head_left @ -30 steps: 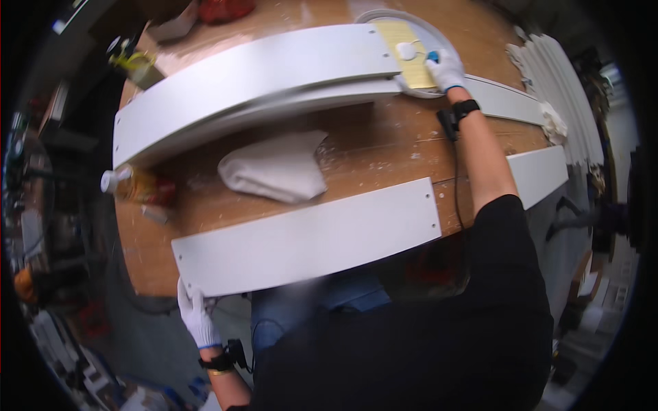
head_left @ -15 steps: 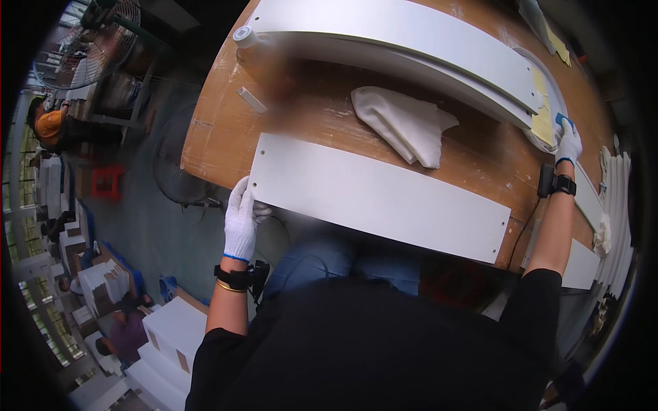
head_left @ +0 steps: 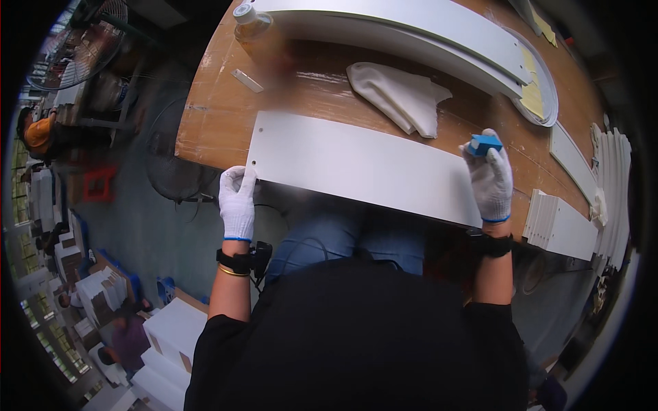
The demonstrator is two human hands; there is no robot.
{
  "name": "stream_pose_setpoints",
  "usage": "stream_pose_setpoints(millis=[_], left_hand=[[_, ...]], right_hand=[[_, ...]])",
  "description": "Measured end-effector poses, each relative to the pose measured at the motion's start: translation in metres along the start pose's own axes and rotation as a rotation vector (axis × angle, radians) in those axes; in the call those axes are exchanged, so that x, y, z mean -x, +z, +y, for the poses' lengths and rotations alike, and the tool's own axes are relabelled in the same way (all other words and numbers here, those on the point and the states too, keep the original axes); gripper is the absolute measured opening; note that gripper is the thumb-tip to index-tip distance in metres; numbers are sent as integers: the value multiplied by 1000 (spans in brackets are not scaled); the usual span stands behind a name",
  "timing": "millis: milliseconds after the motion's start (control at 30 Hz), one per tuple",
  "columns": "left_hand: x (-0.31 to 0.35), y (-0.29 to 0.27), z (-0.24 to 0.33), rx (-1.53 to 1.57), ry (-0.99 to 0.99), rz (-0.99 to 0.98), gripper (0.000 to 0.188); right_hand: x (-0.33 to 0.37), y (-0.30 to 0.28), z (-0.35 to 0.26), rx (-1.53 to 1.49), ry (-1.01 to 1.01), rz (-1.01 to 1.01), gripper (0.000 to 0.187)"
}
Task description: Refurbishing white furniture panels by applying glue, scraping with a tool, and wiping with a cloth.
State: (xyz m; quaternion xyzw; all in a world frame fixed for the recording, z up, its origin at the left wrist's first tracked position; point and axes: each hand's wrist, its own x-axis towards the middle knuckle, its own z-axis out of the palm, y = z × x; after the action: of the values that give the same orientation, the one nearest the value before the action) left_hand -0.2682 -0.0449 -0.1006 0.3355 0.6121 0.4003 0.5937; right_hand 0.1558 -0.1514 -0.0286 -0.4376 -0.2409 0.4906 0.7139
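A long white panel [head_left: 356, 168] with small holes near its left end lies along the near edge of the table. My left hand [head_left: 237, 205], in a white knit glove, pinches the panel's near left corner between thumb and fingers. Over the panel's right end, my gloved right hand [head_left: 492, 188] grips a small blue block [head_left: 486, 144] with a pale end face. The right hand hides part of that end of the panel. Beyond the panel lies a folded off-white cloth [head_left: 401, 99].
Long white boards [head_left: 411, 31] are stacked along the table's far side, by a round tray [head_left: 550, 109] holding something yellow. A capped bottle [head_left: 251, 26] and a small white strip [head_left: 247, 80] sit at the left. More boards [head_left: 558, 226] lie right. Other people work at far left.
My right hand has come from beside the tray at the far right, bringing the blue block over the panel's right end. My left hand stays at the left corner.
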Motion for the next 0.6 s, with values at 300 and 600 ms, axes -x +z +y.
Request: stream_pose_setpoints(millis=[300,600], left_hand=[[41,55,2,-1291,1158,-275,47],[37,26,10,-598,247,-454,38]], right_hand=[[51,63,79,137,229,-115,43],[73,-17,48,-304,-36,98,39]])
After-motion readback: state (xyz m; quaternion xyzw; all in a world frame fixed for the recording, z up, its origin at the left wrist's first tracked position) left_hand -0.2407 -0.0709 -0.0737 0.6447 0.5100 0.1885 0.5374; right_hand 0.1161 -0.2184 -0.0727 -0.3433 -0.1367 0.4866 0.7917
